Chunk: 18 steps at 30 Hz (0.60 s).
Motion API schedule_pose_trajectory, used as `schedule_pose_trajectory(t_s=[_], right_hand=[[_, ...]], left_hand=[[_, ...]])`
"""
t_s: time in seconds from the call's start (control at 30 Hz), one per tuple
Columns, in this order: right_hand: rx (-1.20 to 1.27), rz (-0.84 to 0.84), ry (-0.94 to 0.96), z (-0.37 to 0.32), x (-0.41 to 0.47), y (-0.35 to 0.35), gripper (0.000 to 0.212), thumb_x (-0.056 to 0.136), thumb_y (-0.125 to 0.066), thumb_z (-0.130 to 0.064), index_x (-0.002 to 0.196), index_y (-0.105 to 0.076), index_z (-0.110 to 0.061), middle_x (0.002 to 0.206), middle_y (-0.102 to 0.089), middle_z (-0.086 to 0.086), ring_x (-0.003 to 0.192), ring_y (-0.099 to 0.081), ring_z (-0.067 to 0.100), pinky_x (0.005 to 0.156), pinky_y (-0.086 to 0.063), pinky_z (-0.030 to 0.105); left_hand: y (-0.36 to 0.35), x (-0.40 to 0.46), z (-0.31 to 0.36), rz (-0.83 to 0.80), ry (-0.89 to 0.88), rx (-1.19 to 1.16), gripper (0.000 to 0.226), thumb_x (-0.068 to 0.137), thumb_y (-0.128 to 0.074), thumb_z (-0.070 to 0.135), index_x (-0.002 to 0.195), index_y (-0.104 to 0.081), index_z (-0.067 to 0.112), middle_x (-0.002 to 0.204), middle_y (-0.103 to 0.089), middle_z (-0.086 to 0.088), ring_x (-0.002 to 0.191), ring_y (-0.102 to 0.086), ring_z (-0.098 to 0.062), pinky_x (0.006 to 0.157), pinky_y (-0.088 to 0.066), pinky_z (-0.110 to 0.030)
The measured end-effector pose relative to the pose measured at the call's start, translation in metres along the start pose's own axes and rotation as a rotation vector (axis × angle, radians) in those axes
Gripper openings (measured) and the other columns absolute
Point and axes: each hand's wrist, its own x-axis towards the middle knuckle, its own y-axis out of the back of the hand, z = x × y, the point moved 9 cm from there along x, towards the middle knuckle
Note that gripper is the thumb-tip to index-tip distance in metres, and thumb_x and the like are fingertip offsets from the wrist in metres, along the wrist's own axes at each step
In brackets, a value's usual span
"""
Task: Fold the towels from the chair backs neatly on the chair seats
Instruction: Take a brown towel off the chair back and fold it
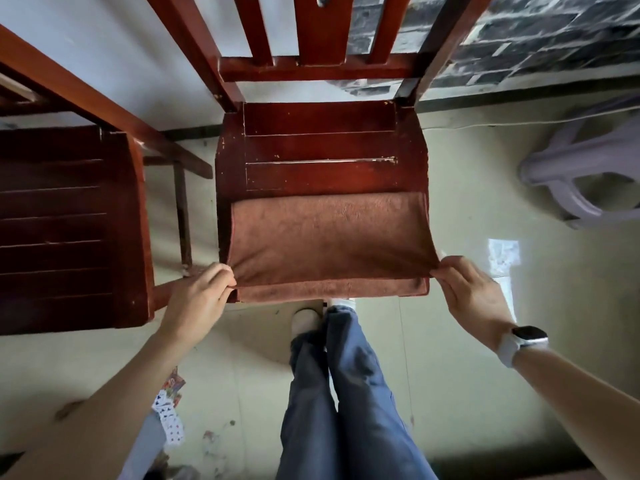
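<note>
A brown towel (329, 237) lies over the front half of a red-brown wooden chair seat (318, 147), doubled so that a lower layer shows along the front edge. My left hand (199, 296) pinches the towel's near left corner. My right hand (471, 292), with a white watch on its wrist, pinches the near right corner. The top layer is lifted slightly at both corners. The chair back (322, 32) rises behind the seat with no towel on it.
A second wooden chair (69, 223) stands close on the left. A pale plastic stool (585, 174) sits on the floor at right. Playing cards (169, 407) lie scattered on the floor at lower left. My legs in blue trousers stand before the chair.
</note>
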Motion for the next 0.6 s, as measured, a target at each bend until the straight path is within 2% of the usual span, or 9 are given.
schedule_pose_trajectory(t_s=[0.03,0.1,0.13,0.2,0.37,0.43,0.53,0.6], right_hand=[[-0.014,-0.014,-0.007,0.0,-0.004,-0.003,0.007,0.076,-0.063,0.001,0.082,-0.067,-0.002,0.085,-0.065,0.015,0.064,-0.063,0.034,0.051,-0.049,0.031],[-0.032,-0.048,-0.011,-0.001,-0.011,-0.01,0.023,0.061,-0.074,0.013,0.078,-0.068,-0.001,0.082,-0.066,0.017,0.059,-0.063,0.035,0.048,-0.05,0.033],[-0.034,-0.063,-0.008,-0.001,-0.013,-0.014,0.026,0.057,-0.076,0.015,0.077,-0.069,-0.001,0.081,-0.066,0.017,0.058,-0.063,0.035,0.046,-0.05,0.034],[-0.036,-0.088,-0.008,-0.003,-0.016,-0.021,0.028,0.055,-0.076,0.016,0.076,-0.069,-0.001,0.08,-0.066,0.017,0.057,-0.063,0.034,0.043,-0.049,0.034],[-0.066,-0.08,-0.01,-0.001,-0.025,-0.033,0.03,0.052,-0.078,0.015,0.074,-0.069,-0.003,0.078,-0.066,0.016,0.058,-0.064,0.033,0.045,-0.049,0.033],[-0.095,-0.074,0.011,-0.001,-0.028,-0.036,0.031,0.05,-0.078,0.016,0.074,-0.069,-0.003,0.077,-0.066,0.016,0.06,-0.063,0.033,0.048,-0.05,0.034],[-0.148,-0.072,0.043,-0.002,-0.031,-0.04,0.033,0.048,-0.079,0.015,0.073,-0.069,-0.004,0.076,-0.066,0.015,0.06,-0.063,0.033,0.05,-0.05,0.036],[-0.174,-0.086,0.034,0.0,-0.033,-0.045,0.033,0.047,-0.079,0.015,0.073,-0.07,-0.004,0.076,-0.066,0.015,0.062,-0.063,0.033,0.052,-0.05,0.036]], left_hand=[[-0.006,-0.005,0.001,-0.01,-0.003,0.002,0.013,0.069,-0.071,-0.001,0.071,-0.06,0.007,0.081,-0.066,-0.002,0.057,-0.063,-0.02,0.048,-0.045,-0.026],[-0.018,-0.011,0.003,-0.03,0.01,-0.003,0.016,0.069,-0.073,-0.003,0.071,-0.061,0.007,0.084,-0.065,-0.003,0.059,-0.063,-0.022,0.052,-0.045,-0.026],[-0.023,-0.014,0.004,-0.041,0.021,-0.011,0.013,0.071,-0.071,-0.001,0.072,-0.061,0.007,0.086,-0.065,-0.003,0.059,-0.063,-0.023,0.048,-0.048,-0.029],[-0.031,-0.017,0.004,-0.059,0.035,-0.028,0.009,0.072,-0.07,0.002,0.074,-0.062,0.006,0.09,-0.061,0.0,0.058,-0.064,-0.025,0.041,-0.049,-0.029],[-0.042,-0.025,0.003,-0.101,0.054,0.007,0.014,0.068,-0.075,-0.001,0.072,-0.063,0.006,0.086,-0.066,-0.004,0.054,-0.063,-0.022,0.038,-0.046,-0.025],[-0.043,-0.027,0.004,-0.081,0.054,0.044,0.006,0.076,-0.065,0.005,0.071,-0.063,0.007,0.084,-0.067,-0.003,0.056,-0.063,-0.02,0.038,-0.044,-0.024],[-0.047,-0.031,0.003,-0.054,0.063,0.083,0.016,0.081,-0.051,0.014,0.071,-0.062,0.009,0.083,-0.066,-0.001,0.061,-0.062,-0.018,0.038,-0.044,-0.024],[-0.051,-0.031,0.003,-0.051,0.066,0.108,0.006,0.075,-0.064,0.005,0.071,-0.063,0.008,0.082,-0.066,-0.002,0.061,-0.063,-0.019,0.037,-0.044,-0.024]])
